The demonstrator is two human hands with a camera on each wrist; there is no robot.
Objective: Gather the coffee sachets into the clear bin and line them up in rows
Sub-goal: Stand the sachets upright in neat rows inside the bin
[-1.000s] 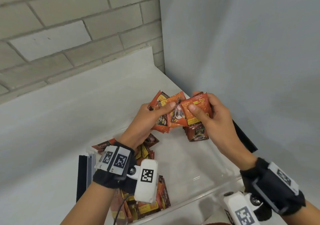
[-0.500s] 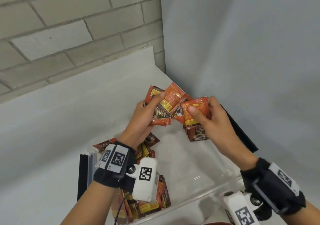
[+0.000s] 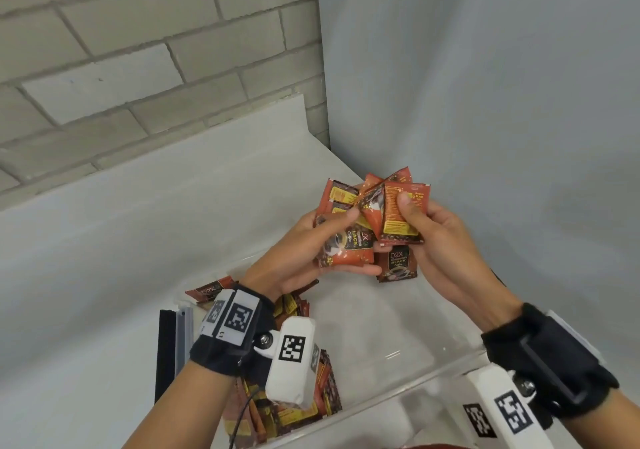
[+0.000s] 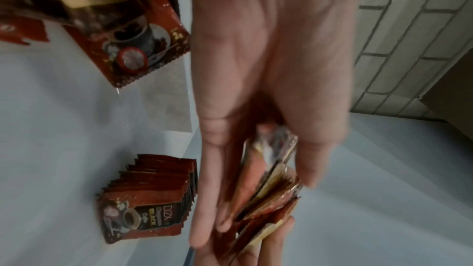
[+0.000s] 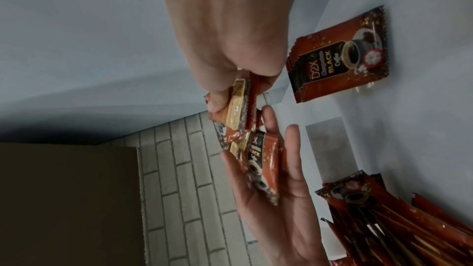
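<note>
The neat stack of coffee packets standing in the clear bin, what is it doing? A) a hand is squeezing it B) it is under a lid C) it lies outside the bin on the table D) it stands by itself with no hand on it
D: the neat stack stands alone on the floor of the clear bin, while the left hand and right hand hold other sachets above it.

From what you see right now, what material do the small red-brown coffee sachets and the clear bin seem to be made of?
The small red-brown coffee sachets: probably thin plastic or foil laminate film, glossy; they show shiny highlights, zigzag-cut edges and bend in the left hand and right hand.
The clear bin: likely rigid acrylic or similar plastic, smooth and transparent; the surface behind shows through its straight wall.
</note>
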